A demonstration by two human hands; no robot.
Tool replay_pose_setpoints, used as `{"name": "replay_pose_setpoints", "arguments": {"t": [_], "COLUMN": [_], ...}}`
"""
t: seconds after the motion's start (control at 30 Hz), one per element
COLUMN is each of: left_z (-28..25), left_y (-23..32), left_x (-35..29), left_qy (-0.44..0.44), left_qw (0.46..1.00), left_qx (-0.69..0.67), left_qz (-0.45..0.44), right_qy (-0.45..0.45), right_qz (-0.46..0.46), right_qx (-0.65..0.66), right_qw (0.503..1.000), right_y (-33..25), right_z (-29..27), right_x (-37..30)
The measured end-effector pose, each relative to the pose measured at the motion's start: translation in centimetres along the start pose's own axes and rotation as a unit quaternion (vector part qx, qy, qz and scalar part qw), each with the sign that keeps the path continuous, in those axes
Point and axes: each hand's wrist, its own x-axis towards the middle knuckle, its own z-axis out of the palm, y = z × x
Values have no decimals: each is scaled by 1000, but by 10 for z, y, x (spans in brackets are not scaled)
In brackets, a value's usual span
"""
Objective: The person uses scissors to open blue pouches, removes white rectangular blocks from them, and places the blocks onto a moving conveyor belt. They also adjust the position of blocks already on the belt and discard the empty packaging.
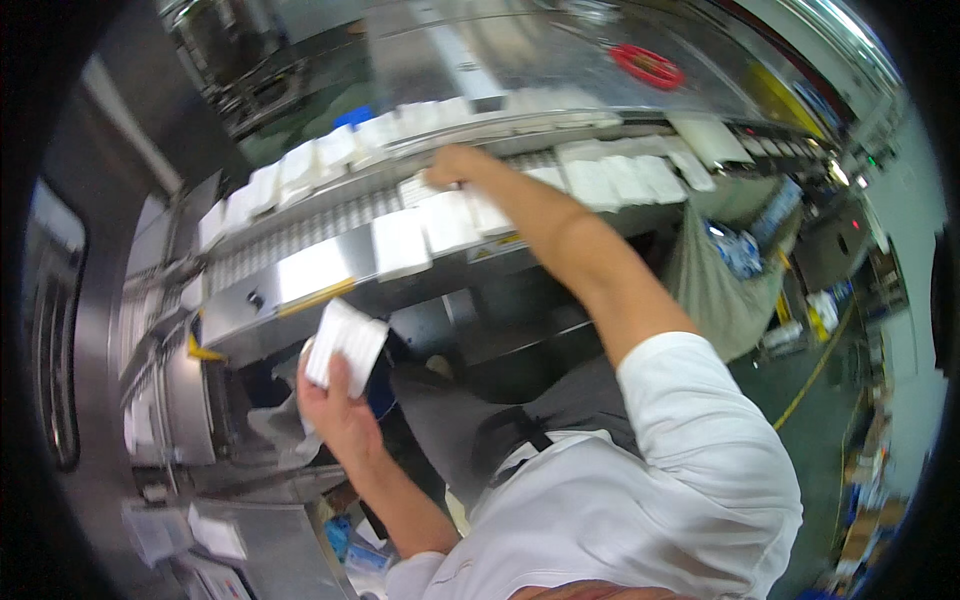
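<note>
My left hand [342,405] is closed on a small white stack of folded sheets [350,340], thumb on its upper face, held below the near edge of a conveyor. My right hand [455,166] reaches across the conveyor belt [330,218]. Its fingers are blurred and curl downward beside a white stack on the belt [412,190]; whether they grip it cannot be made out. Similar white stacks [400,243] lie along the conveyor's near metal ledge, left of my right forearm. More white stacks [620,180] lie to the right of that forearm.
Another row of white stacks [300,170] runs along the far rail. Behind it, a red oval object [647,66] lies on a steel table [560,50]. A cloth sack [720,260] with blue-and-white plastic hangs at the right. Steel cabinets [100,200] stand at the left.
</note>
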Motion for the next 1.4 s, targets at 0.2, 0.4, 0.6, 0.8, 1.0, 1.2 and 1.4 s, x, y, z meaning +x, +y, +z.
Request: {"name": "replay_pose_setpoints", "arguments": {"t": [0.2,0.4,0.6,0.8,1.0,1.2,1.4], "left_z": [-12,-21,-18,-10,-5,10,57], "left_y": [3,0,9,4,3,-3,5], "left_x": [-12,-21,-42,-40,-36,-24,-24], "left_qy": [8,45,36,8,-3,-25,-101], "left_qw": [999,995,998,999,998,997,980], "left_qx": [30,82,28,24,55,70,160], "left_qz": [8,-19,-31,-36,-28,1,62], "right_qy": [-42,-49,-46,-71,122,-159,-103], "right_qz": [103,-35,-39,-30,-114,-265,-293], "right_qx": [295,504,602,695,264,459,512], "right_qw": [949,862,796,715,950,833,801], "right_y": [23,31,-60,-117,-72,-90,-70], "right_z": [6,-46,-41,-4,-28,-15,2], "right_x": [26,-50,-58,-3,-44,-202,-251]}}
